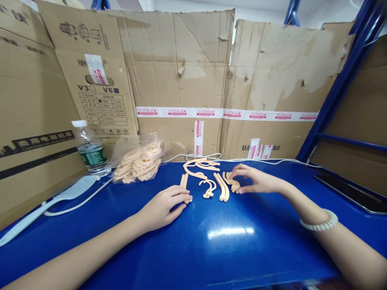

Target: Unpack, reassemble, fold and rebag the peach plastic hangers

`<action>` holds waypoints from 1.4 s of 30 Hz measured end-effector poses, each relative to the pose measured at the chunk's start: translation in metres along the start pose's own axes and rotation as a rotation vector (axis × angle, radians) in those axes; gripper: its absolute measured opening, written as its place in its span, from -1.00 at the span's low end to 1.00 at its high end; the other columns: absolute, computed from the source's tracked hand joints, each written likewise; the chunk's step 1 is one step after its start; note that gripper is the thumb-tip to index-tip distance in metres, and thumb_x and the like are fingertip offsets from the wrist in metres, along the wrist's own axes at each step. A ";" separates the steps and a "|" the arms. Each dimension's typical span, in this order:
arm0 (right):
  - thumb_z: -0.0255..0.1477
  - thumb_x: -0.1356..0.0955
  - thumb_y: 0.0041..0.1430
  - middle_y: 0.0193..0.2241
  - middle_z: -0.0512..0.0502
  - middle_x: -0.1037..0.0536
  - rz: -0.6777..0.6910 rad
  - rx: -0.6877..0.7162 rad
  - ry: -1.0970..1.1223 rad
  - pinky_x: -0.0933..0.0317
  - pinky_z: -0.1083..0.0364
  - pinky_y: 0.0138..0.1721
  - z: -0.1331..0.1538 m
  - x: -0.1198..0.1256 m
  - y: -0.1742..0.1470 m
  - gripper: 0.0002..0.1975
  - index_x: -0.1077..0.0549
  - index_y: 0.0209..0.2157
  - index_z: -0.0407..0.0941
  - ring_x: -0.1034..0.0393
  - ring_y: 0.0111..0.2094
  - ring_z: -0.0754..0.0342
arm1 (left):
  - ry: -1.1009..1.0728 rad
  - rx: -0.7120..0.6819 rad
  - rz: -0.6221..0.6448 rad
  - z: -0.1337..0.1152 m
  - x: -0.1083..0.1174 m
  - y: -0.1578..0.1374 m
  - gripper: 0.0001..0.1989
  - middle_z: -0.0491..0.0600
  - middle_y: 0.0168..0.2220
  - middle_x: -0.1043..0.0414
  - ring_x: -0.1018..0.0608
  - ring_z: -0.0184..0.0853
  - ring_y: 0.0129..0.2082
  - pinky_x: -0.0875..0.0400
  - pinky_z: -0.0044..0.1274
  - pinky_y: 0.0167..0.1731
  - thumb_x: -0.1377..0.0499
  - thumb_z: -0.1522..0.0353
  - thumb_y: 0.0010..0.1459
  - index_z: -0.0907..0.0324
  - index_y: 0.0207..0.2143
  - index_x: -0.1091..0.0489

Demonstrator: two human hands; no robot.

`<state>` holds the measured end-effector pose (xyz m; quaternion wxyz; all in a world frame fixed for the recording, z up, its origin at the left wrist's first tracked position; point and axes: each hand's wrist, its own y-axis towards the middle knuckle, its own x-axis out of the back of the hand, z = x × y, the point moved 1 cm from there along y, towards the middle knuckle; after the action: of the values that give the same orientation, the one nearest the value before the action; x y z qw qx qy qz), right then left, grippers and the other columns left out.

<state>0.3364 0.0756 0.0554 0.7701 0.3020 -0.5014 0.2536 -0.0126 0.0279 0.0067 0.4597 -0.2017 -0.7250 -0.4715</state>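
Note:
My left hand (167,205) lies on the desk, fingers stretched over the lower end of straight peach plastic strips (184,180), thumb apart. My right hand (255,179) has thumb and fingertips around a small bunch of wavy peach pieces (231,182), which it partly covers. Between the hands are peach hook-shaped pieces (210,189), like clothes-hanger hooks. Right of these, a few slightly curved strips (222,187) lie side by side. Farther back, larger curved peach pieces (193,165) overlap in a loose group.
A clear bag (139,159) of similar pieces sits at the back left, beside a water bottle (92,151) and a pale blue hairbrush (72,191). A dark phone-like device (352,191) lies far right. White cable (266,162) runs along the cardboard wall (181,80).

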 end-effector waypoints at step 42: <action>-0.30 -0.29 0.24 -0.16 -0.19 -0.51 -0.105 -0.155 -0.226 -0.32 -0.11 -0.07 0.006 0.002 -0.010 -0.75 -0.50 -0.12 -0.07 -0.40 -0.10 -0.14 | 0.085 0.095 0.025 0.008 0.001 -0.008 -0.57 0.06 0.17 -0.38 -0.40 -0.13 0.18 -0.39 -0.24 0.14 -0.06 0.39 0.29 0.11 0.20 -0.29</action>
<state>0.3404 0.0643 0.0570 0.7421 0.2940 -0.5864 0.1380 -0.0221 0.0308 0.0024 0.5049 -0.1687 -0.7238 -0.4389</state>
